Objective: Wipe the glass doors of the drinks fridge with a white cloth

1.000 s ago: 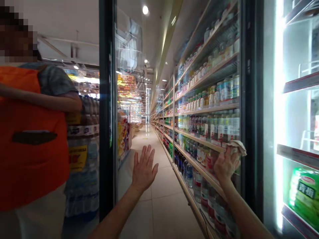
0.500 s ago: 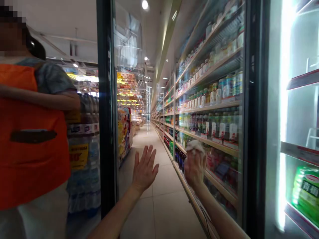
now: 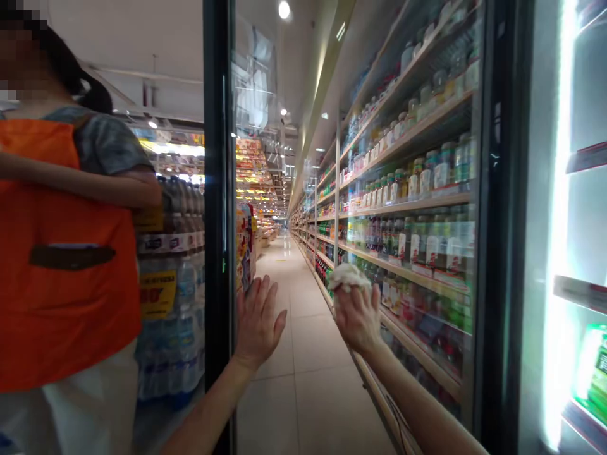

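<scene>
In front of me is a glass door [image 3: 313,392] in a black frame. My left hand [image 3: 260,323] lies flat against the glass close to the frame's left bar [image 3: 219,208], its fingers stretched out and holding nothing. Pressed to the pane lower right of the middle, my right hand [image 3: 358,319] grips a crumpled whitish cloth [image 3: 348,277], which bunches out above the fingertips. The palm side of both hands is hidden.
A person in an orange apron [image 3: 90,297] stands at the left, near packs of bottled water [image 3: 173,341]. Through or reflected in the glass show shelves of bottles [image 3: 427,246] and a tiled aisle. A lit cooler interior [image 3: 564,253] lies at the right.
My right hand has moved left across the glass with the cloth. The left hand is now nearer the left bar of the frame. The surroundings have shifted rightward in view.
</scene>
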The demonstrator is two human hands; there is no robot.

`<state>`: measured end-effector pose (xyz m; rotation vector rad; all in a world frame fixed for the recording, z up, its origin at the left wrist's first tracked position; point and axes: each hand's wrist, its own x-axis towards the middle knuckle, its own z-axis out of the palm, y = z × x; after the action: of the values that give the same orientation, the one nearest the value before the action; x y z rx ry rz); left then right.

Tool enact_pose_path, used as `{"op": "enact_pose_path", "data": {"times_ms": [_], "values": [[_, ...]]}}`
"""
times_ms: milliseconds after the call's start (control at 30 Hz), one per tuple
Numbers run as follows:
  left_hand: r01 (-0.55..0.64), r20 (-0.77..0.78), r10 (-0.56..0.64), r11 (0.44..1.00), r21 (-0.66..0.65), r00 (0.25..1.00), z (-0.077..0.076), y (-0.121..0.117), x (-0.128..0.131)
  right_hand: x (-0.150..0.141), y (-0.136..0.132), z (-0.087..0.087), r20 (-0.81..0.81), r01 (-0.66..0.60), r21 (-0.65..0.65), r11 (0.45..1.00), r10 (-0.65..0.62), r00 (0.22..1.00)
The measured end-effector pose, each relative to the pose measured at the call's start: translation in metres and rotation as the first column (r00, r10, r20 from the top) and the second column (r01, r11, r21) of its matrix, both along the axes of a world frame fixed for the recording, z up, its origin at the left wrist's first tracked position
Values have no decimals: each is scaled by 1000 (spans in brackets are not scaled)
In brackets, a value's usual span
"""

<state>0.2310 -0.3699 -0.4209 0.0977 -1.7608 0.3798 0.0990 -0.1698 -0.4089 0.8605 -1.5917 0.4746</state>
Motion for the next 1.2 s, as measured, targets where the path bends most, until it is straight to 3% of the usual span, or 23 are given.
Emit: {"op": "enact_pose_path", "data": {"times_ms": [67, 133, 167, 233, 300, 333, 400, 467, 533, 567, 633, 700, 733, 800, 900, 967, 1033, 1100, 1133, 1200], "values": [[-5, -28, 5, 1000, 19, 1000, 2, -5, 3, -9, 6, 19, 98, 118, -239, 964, -97, 990], [-11, -51, 12, 1000, 24, 999, 4, -7, 3, -12, 6, 35, 159, 187, -367, 911, -136, 978], [-12, -55, 13, 1000, 26, 998, 5, -7, 3, -10, 2, 39, 141, 175, -340, 924, -134, 981], [-13, -52, 15, 999, 35, 999, 7, -8, 2, -1, -7, 40, 25, 80, -126, 989, -78, 997], [-12, -53, 14, 999, 43, 998, 12, -9, 1, 4, -9, 36, -69, 12, 96, 995, -5, 998], [-12, -56, 15, 999, 47, 998, 15, -10, 1, 1, -5, 37, -80, 15, 118, 993, -6, 997], [-12, -73, 16, 999, 51, 997, 23, -12, 1, -14, 11, 47, -15, 94, -62, 994, -95, 995], [-9, -87, 13, 999, 48, 996, 32, -12, -1, -31, 28, 64, 131, 205, -363, 909, -169, 977], [-3, -89, 7, 999, 47, 996, 40, -9, -4, -38, 33, 79, 205, 248, -503, 828, -165, 965], [0, -88, 4, 999, 48, 996, 44, -7, -5, -36, 31, 82, 183, 227, -469, 853, -158, 970], [3, -83, 1, 999, 50, 997, 52, -4, -8, -27, 21, 82, 51, 129, -216, 968, -121, 991], [3, -85, 1, 999, 47, 996, 61, -4, -8, -20, 16, 80, -51, 65, 14, 998, -64, 997], [3, -93, 1, 999, 45, 996, 65, -5, -8, -21, 19, 82, -64, 60, 32, 998, -58, 996], [7, -114, -2, 999, 42, 994, 74, -8, -6, -31, 33, 93, -22, 95, -128, 987, -99, 995], [4, -127, 0, 1000, 30, 992, 83, -11, -6, -44, 46, 116, 117, 176, -408, 896, -139, 983], [-5, -130, 8, 1000, 20, 991, 86, -11, -7, -38, 36, 122, 135, 169, -386, 907, -125, 983], [-12, -134, 15, 1000, 19, 991, 88, -11, -9, -25, 19, 117, 56, 95, -179, 979, -86, 995], [-6, -118, 8, 1000, 18, 993, 89, -13, -9, -17, 8, 111, -26, 47, 10, 999, -47, 999], [2, -111, 0, 1000, 15, 994, 90, -14, -9, -18, 8, 111, -34, 53, 23, 998, -52, 998], [15, -106, -15, 1000, -1, 994, 90, -17, -8, -25, 17, 120, 38, 119, -150, 982, -114, 993]]}}
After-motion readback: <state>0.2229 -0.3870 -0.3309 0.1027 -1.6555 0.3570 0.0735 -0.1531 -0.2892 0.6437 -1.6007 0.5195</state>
